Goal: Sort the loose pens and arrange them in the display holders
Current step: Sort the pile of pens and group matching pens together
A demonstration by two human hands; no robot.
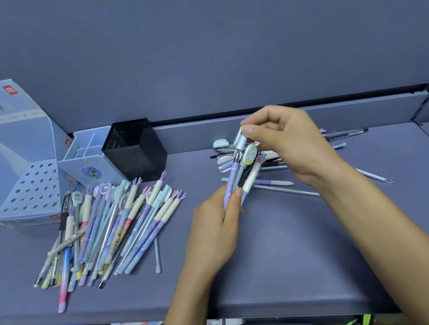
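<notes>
Left grip (215, 224) clamps pen bundle (238, 177) low, over mid counter (299, 246); right grip (284, 143) pinches its top end. Loose pens (272, 182) at 1 o'clock half hidden behind right grip. Mesh holder (136, 150) at 10 o'clock.

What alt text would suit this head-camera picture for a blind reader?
Two hands hold a bundle of pens above a grey-blue desk: the left hand grips the lower ends, the right hand pinches one pen's top. A larger pen pile lies left, near a black mesh cup.
</notes>
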